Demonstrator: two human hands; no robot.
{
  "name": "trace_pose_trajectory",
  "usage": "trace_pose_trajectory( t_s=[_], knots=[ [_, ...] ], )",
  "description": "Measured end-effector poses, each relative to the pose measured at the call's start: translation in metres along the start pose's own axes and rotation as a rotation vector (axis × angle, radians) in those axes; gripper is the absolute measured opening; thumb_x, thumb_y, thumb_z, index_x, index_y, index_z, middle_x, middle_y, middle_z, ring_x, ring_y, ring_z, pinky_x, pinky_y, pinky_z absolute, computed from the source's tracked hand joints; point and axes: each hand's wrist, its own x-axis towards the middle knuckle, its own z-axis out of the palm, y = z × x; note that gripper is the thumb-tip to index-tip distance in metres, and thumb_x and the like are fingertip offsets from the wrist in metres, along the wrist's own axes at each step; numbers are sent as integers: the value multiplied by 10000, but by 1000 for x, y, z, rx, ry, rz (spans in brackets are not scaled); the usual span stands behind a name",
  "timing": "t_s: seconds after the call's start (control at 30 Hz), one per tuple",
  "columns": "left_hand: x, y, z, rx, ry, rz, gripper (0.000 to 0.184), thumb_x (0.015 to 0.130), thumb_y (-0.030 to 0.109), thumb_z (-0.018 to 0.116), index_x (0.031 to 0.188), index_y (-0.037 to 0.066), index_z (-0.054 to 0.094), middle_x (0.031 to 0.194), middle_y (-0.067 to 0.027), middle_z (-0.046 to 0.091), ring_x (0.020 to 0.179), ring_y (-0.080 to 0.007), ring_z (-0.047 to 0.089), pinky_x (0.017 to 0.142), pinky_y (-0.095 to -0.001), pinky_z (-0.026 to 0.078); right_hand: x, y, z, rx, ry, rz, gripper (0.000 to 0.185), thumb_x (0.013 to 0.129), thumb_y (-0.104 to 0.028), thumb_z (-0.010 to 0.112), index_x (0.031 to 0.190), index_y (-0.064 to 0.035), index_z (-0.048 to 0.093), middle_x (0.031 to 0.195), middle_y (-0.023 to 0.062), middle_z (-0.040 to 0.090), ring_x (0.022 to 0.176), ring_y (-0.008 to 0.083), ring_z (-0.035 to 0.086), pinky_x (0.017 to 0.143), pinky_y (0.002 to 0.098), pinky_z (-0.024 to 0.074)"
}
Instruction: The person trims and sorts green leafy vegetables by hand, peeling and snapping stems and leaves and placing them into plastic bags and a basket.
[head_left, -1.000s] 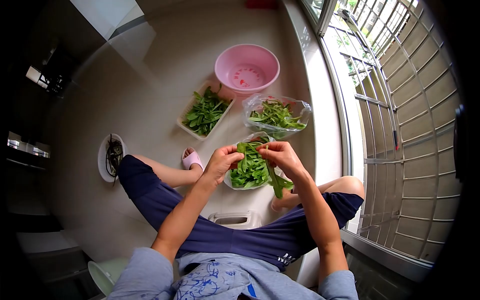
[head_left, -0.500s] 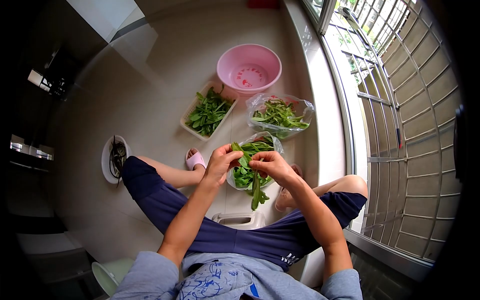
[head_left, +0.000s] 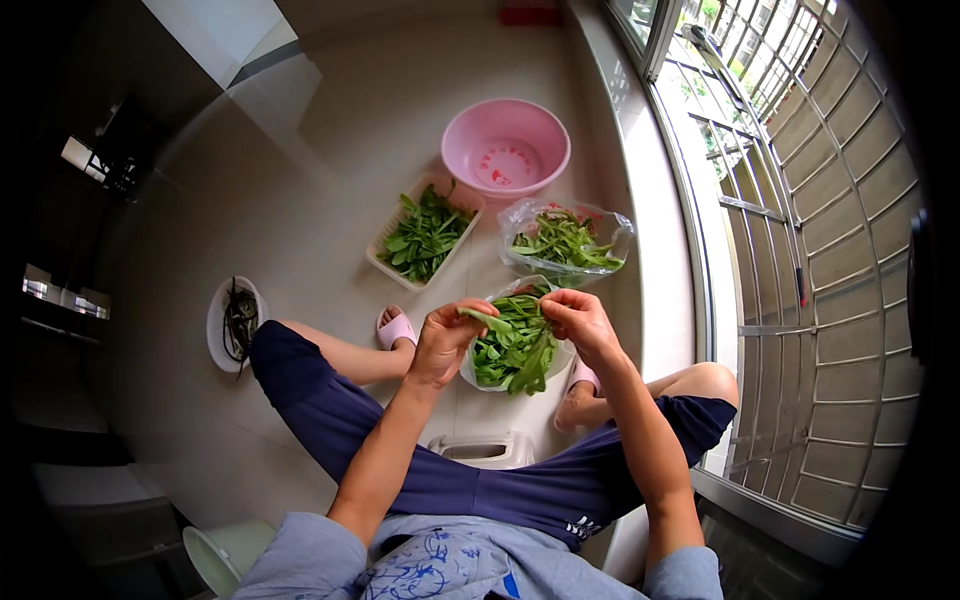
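My left hand (head_left: 443,342) pinches a green leaf (head_left: 485,320) above the left edge of a plastic bag of leafy greens (head_left: 500,358). Over the bag's right side, my right hand (head_left: 582,322) is closed on a leafy stem (head_left: 534,366) that hangs down over the greens. Beyond the hands lie a second clear bag of greens (head_left: 565,240) and a cream rectangular basket (head_left: 376,262) with more leaves in it. Behind them stands a pink basin (head_left: 506,150) with red print on its bottom.
A white oval dish (head_left: 217,338) with dark stems sits on the floor at the left. Between my legs is a pale plastic stool (head_left: 484,450). A pale green bucket (head_left: 225,552) stands at the lower left. Window frame and metal bars run along the right.
My hands were close together over the bag and have moved apart, the right one to the right with the stem. The view has shifted slightly, so the containers appear lower.
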Motion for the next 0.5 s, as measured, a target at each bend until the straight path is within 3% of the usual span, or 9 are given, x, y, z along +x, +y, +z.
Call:
trace_pose_trajectory(
  t_s=[0.03, 0.13, 0.3, 0.37, 0.4, 0.43, 0.5],
  knots=[
    [-1, 3, -3, 4, 3, 4, 113, 716, -5, 544, 818, 22, 583, 827, -99, 536, 768, -154, 504, 703, -246, 415, -1, -3, 0, 1, -6, -1, 96, 752, -107, 556, 781, -16, 559, 613, -16, 485, 489, 41, 385, 440, 156, 299],
    [-1, 10, -9, -142, -366, 33, 117, 732, -27, 515, 813, 6, 592, 866, -112, 528, 794, -164, 508, 719, -246, 404, -3, -6, 1, -141, 55, -7, 131, 757, -105, 546, 809, 11, 576, 582, -12, 476, 468, 47, 381, 425, 173, 299],
    [5, 13, -17, -109, -417, 72, 91, 716, -24, 534, 781, -4, 594, 854, -115, 531, 804, -173, 509, 727, -265, 410, -1, -4, 0, -174, 57, 7, 149, 761, -94, 530, 832, 28, 578, 577, -17, 467, 464, 48, 380, 421, 172, 302],
    [11, 8, -32, -127, -382, 7, 103, 726, 73, 553, 813, 29, 584, 803, -111, 537, 758, -220, 489, 697, -297, 404, -1, -4, -1, -186, 58, -14, 158, 745, -101, 519, 811, 28, 582, 565, -12, 473, 447, 43, 372, 403, 182, 296],
    [14, 8, -36, -140, -271, -38, 135, 725, 27, 530, 856, 17, 560, 797, -104, 542, 727, -213, 503, 685, -301, 417, -2, -6, -1, -205, 62, -3, 142, 762, -86, 516, 823, 26, 580, 560, -19, 462, 453, 44, 382, 409, 167, 303],
    [20, 2, -45, -182, 0, -79, 155, 734, 3, 511, 885, 14, 540, 797, -90, 548, 702, -190, 517, 666, -293, 436, -1, -6, -1, -208, 49, -9, 142, 762, -86, 516, 823, 26, 580, 560, -19, 462, 453, 44, 382, 409, 167, 303],
    [49, -15, -90, -261, 253, -88, 138, 752, 2, 495, 883, 25, 531, 796, -82, 552, 701, -173, 528, 658, -280, 447, 0, -5, -1, -220, 94, -8, 139, 760, -91, 521, 816, 22, 580, 560, -18, 465, 449, 44, 388, 406, 164, 307]
  ],
)
